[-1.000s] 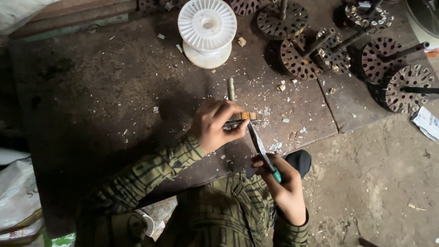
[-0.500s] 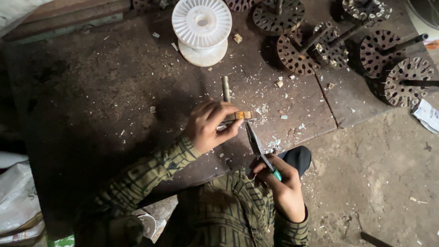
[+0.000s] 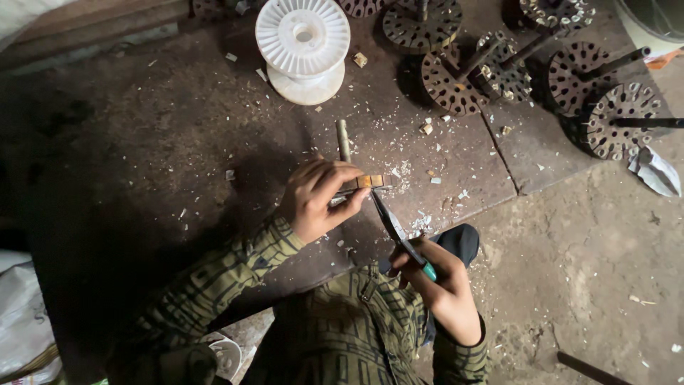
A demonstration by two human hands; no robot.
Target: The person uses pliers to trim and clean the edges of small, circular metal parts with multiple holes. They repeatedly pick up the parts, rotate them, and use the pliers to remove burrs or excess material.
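My left hand grips a small flat wooden piece and holds it down on the dark metal plate. In my right hand is a knife with a teal handle, its blade tip touching the orange end of the wooden piece. A thin grey rod lies on the plate just beyond my left hand. Pale shavings are scattered around the work spot.
A white plastic spool stands at the plate's far side. Several perforated metal discs on shafts lie at the far right. Crumpled paper lies on the concrete floor. A white sack sits at the left.
Both hands stay at the same work; the knife blade has shifted slightly against the wooden piece. The view has drifted a little.
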